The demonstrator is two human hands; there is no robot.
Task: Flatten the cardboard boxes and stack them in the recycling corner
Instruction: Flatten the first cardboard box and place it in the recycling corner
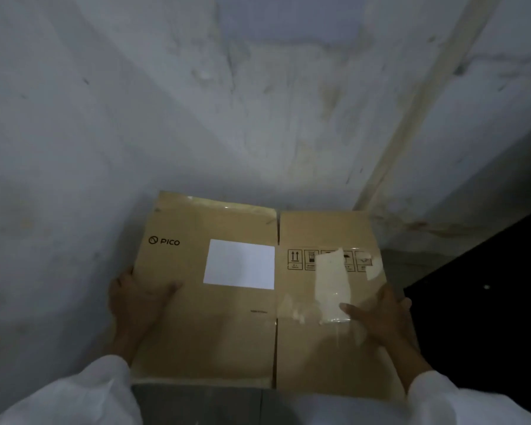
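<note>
A flattened brown cardboard box [227, 326] fills the lower middle of the head view, in a dim corner between two grey walls. It bears a PICO logo, a white label [239, 263], handling symbols and torn pale tape [331, 286]. My left hand [135, 299] grips its left edge, thumb on top. On the right edge, my right hand [380, 317] holds it the same way, thumb lying on the face. Both arms wear white sleeves. Whether the box rests on the floor or is held above it I cannot tell.
Stained grey walls [74, 148] meet behind the box. A pale pipe or strip [411, 118] runs diagonally down the right wall. A dark black surface [488, 302] stands at the right. Grey floor [196, 403] shows below the box.
</note>
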